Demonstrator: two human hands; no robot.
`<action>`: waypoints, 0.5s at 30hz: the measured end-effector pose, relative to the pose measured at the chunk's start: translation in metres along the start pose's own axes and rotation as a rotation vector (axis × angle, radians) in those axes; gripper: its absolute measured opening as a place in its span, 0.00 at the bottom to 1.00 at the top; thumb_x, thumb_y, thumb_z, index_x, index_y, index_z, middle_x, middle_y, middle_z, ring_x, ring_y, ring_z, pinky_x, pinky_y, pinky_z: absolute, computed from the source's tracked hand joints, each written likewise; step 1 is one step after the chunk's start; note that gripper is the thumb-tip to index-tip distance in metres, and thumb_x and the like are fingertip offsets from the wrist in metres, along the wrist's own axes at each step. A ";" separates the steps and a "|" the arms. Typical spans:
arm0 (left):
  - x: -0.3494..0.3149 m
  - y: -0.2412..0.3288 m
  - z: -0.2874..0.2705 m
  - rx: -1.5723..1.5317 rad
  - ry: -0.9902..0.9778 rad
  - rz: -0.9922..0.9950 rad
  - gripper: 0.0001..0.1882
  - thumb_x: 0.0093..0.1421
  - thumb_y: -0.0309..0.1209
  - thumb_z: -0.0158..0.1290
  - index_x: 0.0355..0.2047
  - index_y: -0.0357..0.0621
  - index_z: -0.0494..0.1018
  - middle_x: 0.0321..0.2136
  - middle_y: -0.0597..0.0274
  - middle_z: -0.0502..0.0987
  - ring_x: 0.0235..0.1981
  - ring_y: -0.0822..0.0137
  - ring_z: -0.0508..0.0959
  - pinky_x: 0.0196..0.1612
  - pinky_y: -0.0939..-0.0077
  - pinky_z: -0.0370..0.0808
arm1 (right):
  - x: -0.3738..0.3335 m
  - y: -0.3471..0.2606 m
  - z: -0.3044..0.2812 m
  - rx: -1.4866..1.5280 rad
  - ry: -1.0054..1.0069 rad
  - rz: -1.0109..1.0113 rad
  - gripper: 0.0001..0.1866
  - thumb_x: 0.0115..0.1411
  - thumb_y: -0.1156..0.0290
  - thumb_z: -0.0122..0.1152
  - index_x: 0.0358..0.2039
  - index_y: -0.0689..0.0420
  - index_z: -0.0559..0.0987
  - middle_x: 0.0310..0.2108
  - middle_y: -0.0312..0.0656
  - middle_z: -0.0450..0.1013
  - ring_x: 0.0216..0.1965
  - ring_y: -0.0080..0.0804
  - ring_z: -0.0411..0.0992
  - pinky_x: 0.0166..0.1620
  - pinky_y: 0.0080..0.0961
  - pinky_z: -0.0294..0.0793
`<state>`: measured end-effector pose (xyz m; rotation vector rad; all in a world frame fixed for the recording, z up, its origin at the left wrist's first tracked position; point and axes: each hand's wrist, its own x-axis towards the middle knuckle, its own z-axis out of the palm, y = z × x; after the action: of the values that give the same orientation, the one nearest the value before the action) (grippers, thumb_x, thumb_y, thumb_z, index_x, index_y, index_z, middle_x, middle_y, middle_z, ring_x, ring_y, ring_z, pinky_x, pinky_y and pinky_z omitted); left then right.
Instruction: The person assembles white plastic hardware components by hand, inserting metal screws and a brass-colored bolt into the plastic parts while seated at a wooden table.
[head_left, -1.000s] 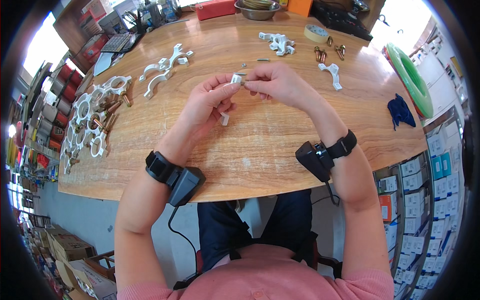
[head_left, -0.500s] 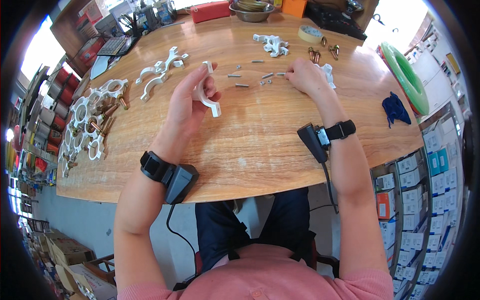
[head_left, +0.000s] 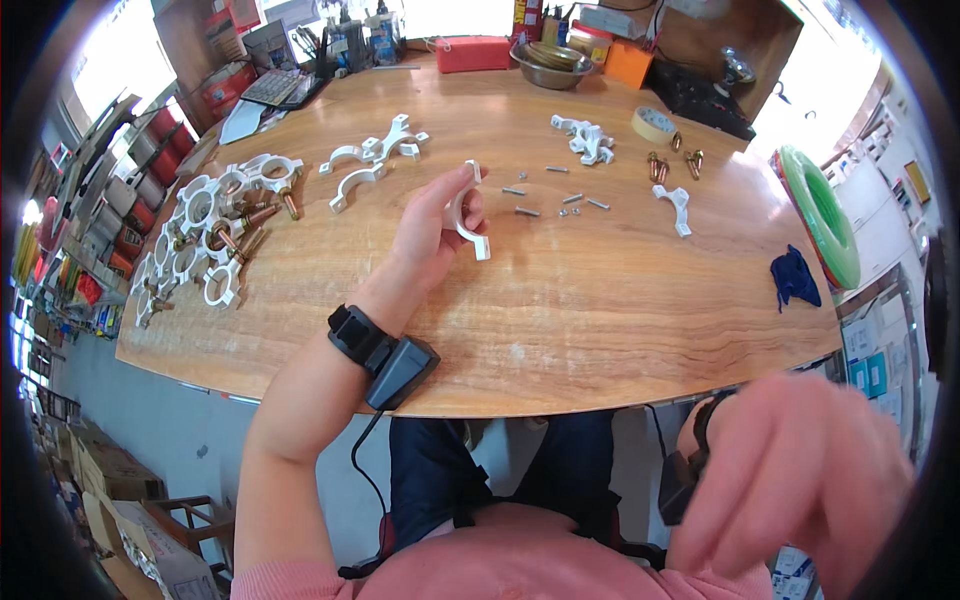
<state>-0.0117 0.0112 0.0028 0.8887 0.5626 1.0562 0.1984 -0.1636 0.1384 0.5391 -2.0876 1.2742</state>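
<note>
Head view, over the wooden table (head_left: 600,320): the left hand (head_left: 432,222) grips one white half-ring bracket (head_left: 463,228) near the table's middle, its two flat ends sticking out past the fingers. The right hand (head_left: 800,470), blurred and close to the camera, is at lower right, beyond the front edge; whether it holds anything I cannot tell. Just right of the held bracket lie five small silver screws (head_left: 527,211) and three nuts (head_left: 575,211). Beyond the left hand sit three loose white half-rings (head_left: 358,186); farther left, a heap of closed white rings (head_left: 222,285) mixed with brass-coloured bolts (head_left: 290,204) overlaps too much to count. To the right are one single half-ring (head_left: 681,212), a tangled cluster of white brackets (head_left: 590,148), five or so brass-coloured fasteners (head_left: 662,171), one tape roll (head_left: 653,124) and one dark blue cloth (head_left: 793,278).
</note>
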 end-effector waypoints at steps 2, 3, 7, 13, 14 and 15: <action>0.001 0.001 0.002 0.000 0.002 -0.006 0.17 0.57 0.39 0.44 0.39 0.38 0.65 0.16 0.71 0.64 0.17 0.77 0.64 0.30 0.78 0.66 | 0.016 0.002 0.013 -0.072 0.121 -0.157 0.10 0.56 0.73 0.44 0.26 0.61 0.75 0.29 0.44 0.71 0.21 0.36 0.70 0.28 0.27 0.72; 0.002 0.000 0.004 -0.005 -0.009 -0.012 0.17 0.57 0.39 0.44 0.39 0.38 0.65 0.16 0.70 0.64 0.17 0.77 0.64 0.30 0.78 0.66 | 0.021 0.001 0.018 -0.098 0.155 -0.197 0.10 0.56 0.73 0.44 0.27 0.60 0.75 0.30 0.44 0.71 0.22 0.36 0.70 0.28 0.27 0.72; 0.000 -0.001 0.002 -0.015 -0.009 -0.014 0.17 0.56 0.40 0.45 0.38 0.38 0.65 0.17 0.70 0.65 0.17 0.76 0.65 0.28 0.79 0.67 | 0.041 -0.005 0.036 -0.170 0.190 -0.300 0.09 0.55 0.71 0.46 0.29 0.57 0.76 0.33 0.42 0.71 0.22 0.34 0.69 0.28 0.25 0.70; -0.002 -0.006 0.003 -0.062 0.003 -0.022 0.15 0.55 0.40 0.46 0.35 0.40 0.67 0.17 0.69 0.65 0.17 0.75 0.66 0.26 0.79 0.69 | 0.065 -0.012 0.043 -0.085 -0.055 -0.247 0.09 0.54 0.71 0.47 0.30 0.57 0.77 0.34 0.39 0.71 0.23 0.29 0.68 0.28 0.22 0.68; -0.004 -0.005 0.006 -0.093 -0.007 -0.062 0.15 0.55 0.40 0.46 0.35 0.40 0.67 0.16 0.70 0.64 0.16 0.75 0.65 0.25 0.79 0.68 | 0.070 -0.014 0.039 0.025 -0.291 -0.115 0.09 0.53 0.73 0.47 0.29 0.58 0.76 0.33 0.38 0.71 0.24 0.26 0.68 0.28 0.21 0.68; -0.003 -0.003 0.009 -0.109 0.006 -0.038 0.15 0.55 0.40 0.46 0.35 0.40 0.67 0.16 0.70 0.64 0.16 0.75 0.65 0.25 0.79 0.68 | 0.074 -0.011 0.028 -0.057 -0.397 -0.061 0.10 0.54 0.71 0.47 0.31 0.61 0.76 0.32 0.42 0.71 0.25 0.29 0.69 0.30 0.23 0.68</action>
<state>-0.0042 0.0045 0.0053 0.7764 0.5204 1.0456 0.1439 -0.1948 0.1870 0.8818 -2.3979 1.1388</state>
